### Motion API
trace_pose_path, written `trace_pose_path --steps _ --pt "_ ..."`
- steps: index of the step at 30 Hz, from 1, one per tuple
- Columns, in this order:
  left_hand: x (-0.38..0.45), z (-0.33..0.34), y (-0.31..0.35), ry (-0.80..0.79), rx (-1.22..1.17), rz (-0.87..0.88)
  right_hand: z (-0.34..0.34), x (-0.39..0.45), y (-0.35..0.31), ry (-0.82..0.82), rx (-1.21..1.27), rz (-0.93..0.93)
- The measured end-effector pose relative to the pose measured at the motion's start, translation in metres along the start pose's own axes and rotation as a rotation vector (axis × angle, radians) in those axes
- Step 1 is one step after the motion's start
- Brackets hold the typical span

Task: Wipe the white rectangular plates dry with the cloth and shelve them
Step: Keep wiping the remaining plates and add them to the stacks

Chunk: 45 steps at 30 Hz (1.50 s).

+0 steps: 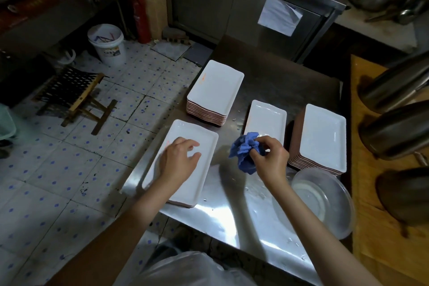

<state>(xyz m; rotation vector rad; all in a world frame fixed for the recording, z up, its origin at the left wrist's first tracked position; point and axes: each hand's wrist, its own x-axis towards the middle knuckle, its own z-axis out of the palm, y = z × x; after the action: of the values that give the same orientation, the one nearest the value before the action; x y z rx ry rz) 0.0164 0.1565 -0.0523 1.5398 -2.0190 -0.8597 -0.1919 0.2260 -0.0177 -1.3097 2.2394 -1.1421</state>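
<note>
While my left hand (180, 160) hangs with relaxed, spread fingers over the near plate (183, 162) at the steel table's (222, 216) left edge, I see my right hand (270, 158) beside that plate, pinching the bunched blue cloth (243, 151). Beyond the cloth lies a single plate (267, 118); stacked plates (321, 137) sit right of it.

Left hand (180, 158): palm down, fingers spread and slightly bent, fingertips resting on white rectangular plate (185, 181); bare forearm entering from lower left, extended forward. Right hand (270, 158): thumb and fingers curled, pinching crumpled blue cloth (243, 150), held just above steel tabletop (232, 216); bare forearm entering from lower right, wrist bent inward
</note>
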Motion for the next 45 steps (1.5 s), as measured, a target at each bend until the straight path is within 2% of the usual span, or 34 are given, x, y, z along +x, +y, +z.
trace_pose_path --steps 4,8,15,19,23,29,33,37,45 --pt "0.03 0.025 0.039 -0.149 -0.094 0.099 -0.019 -0.002 0.011 0.06 -0.036 0.052" --pt "0.058 0.055 0.066 -0.292 -0.089 0.178 -0.038 -0.002 0.018 0.106 -0.07 0.132" --pt "0.093 0.108 0.081 -0.442 0.158 0.064 -0.067 0.014 0.028 0.191 -0.123 0.19" --pt "0.102 0.125 0.08 -0.473 0.203 -0.07 -0.074 0.019 0.033 0.218 -0.105 0.19" --pt "0.114 0.147 0.078 -0.526 0.225 -0.094 -0.083 0.026 0.039 0.274 -0.096 0.211" --pt "0.12 0.161 0.079 -0.498 0.257 -0.146 -0.091 0.025 0.049 0.301 -0.086 0.238" --pt "0.124 0.166 0.072 -0.499 0.284 -0.104 -0.098 0.021 0.053 0.32 -0.088 0.256" --pt "0.124 0.169 0.072 -0.446 0.205 -0.111 -0.104 0.017 0.057 0.336 -0.081 0.27" --pt "0.122 0.166 0.065 -0.506 0.052 -0.137 -0.107 0.01 0.063 0.366 -0.099 0.277"
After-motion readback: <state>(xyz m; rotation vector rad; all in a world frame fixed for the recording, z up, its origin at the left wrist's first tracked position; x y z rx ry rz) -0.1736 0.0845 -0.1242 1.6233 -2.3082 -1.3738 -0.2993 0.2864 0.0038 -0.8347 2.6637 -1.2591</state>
